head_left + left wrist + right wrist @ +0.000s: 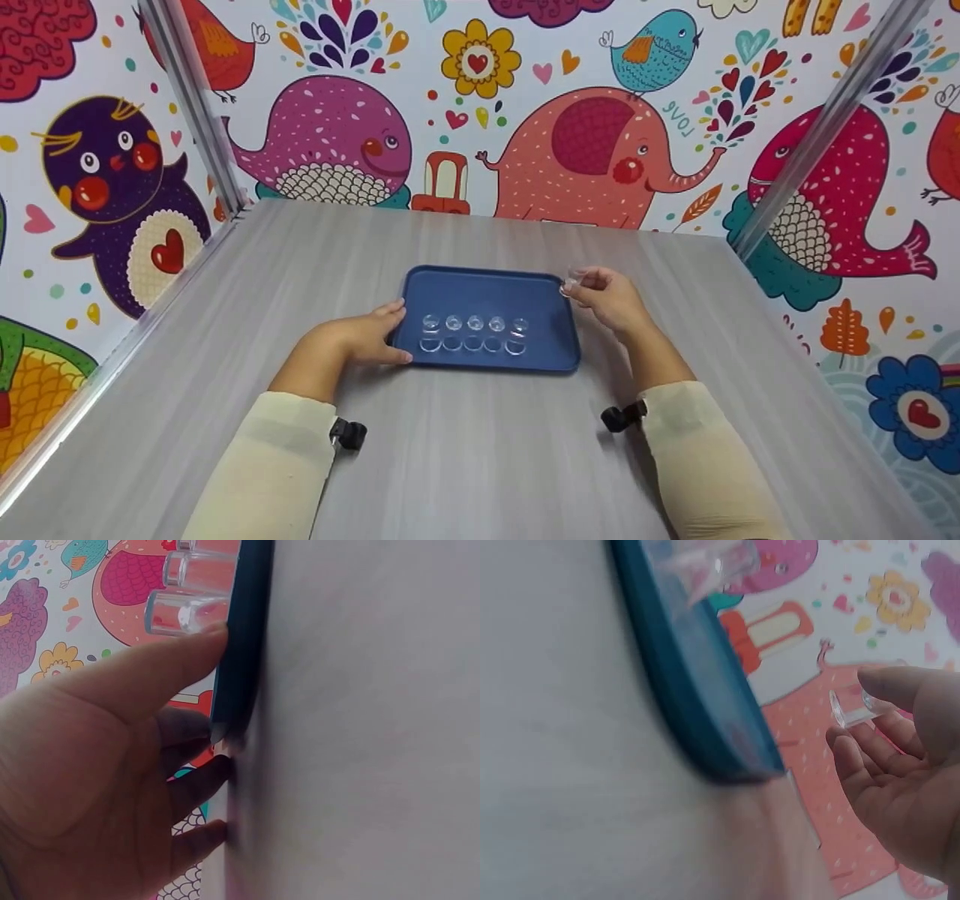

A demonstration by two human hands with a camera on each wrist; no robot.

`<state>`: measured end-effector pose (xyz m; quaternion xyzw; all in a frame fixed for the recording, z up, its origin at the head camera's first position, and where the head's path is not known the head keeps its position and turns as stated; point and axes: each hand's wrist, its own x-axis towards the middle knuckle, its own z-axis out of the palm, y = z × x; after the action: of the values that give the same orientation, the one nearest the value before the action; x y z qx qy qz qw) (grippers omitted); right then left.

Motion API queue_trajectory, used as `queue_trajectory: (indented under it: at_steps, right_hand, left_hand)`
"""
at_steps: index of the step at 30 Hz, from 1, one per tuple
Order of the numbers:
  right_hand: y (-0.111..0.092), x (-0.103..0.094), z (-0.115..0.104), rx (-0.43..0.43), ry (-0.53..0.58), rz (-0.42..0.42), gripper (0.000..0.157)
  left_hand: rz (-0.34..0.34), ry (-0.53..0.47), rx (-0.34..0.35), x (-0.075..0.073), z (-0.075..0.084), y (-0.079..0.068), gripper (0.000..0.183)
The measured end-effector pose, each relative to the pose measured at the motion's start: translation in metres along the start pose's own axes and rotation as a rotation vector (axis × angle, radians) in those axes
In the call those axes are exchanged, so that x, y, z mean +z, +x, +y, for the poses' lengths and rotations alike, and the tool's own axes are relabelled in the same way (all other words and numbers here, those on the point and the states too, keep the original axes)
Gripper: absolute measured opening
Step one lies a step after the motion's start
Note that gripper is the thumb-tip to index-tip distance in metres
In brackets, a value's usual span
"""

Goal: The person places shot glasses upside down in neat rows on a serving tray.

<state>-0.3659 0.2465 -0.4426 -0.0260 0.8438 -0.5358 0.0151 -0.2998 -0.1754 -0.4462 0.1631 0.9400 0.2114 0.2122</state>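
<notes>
A dark blue rectangular tray [480,292] lies on the table, with a row of several clear shot glasses [475,324] along its near half. My left hand [364,336] rests against the tray's left side, thumb at the near corner and the other fingers along the edge. From the left wrist, the thumb tip touches the rim below the glasses [187,613] and the fingers are fairly straight. At the far right corner, my right hand [607,296] pinches another clear shot glass [853,706] between thumb and fingers. This glass is tilted on its side, off the tray's surface.
Grey wood-grain table [465,450] surrounds the tray. Walls with colourful cartoon animals [585,165] stand behind and at both sides, with metal posts [199,105] at the corners. Each forearm has a pale sleeve [262,457] and a small black wrist device [349,433].
</notes>
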Motion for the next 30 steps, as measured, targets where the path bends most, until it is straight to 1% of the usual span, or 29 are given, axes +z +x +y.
queue_trajectory:
  at_steps: [5,8,11,15,22,27,30]
  right_hand:
    - [-0.017,-0.001,-0.014,-0.026,-0.032,-0.063,0.036]
    - [-0.025,-0.003,-0.021,-0.054,-0.034,-0.099,0.036]
    - [-0.03,-0.003,-0.027,-0.088,-0.013,-0.129,0.038]
    - [-0.033,-0.001,-0.03,-0.106,0.011,-0.155,0.036]
    - [-0.033,0.002,-0.028,-0.12,0.009,-0.168,0.035]
    - [-0.035,0.003,-0.027,-0.169,0.005,-0.174,0.034]
    - [-0.035,0.004,-0.027,-0.182,0.007,-0.173,0.035]
  left_hand:
    - [-0.003,-0.014,-0.009,0.0,0.001,0.0,0.097]
    - [-0.005,-0.012,-0.009,-0.001,0.001,0.0,0.098]
    - [-0.004,-0.01,-0.002,-0.002,0.0,0.0,0.098]
    - [-0.005,-0.007,0.003,-0.002,0.001,0.0,0.098]
    - [-0.006,-0.009,-0.022,-0.002,0.0,0.0,0.098]
    - [0.004,-0.024,0.005,-0.001,-0.001,0.0,0.098]
    - [0.005,-0.024,0.017,0.0,-0.001,0.001,0.097]
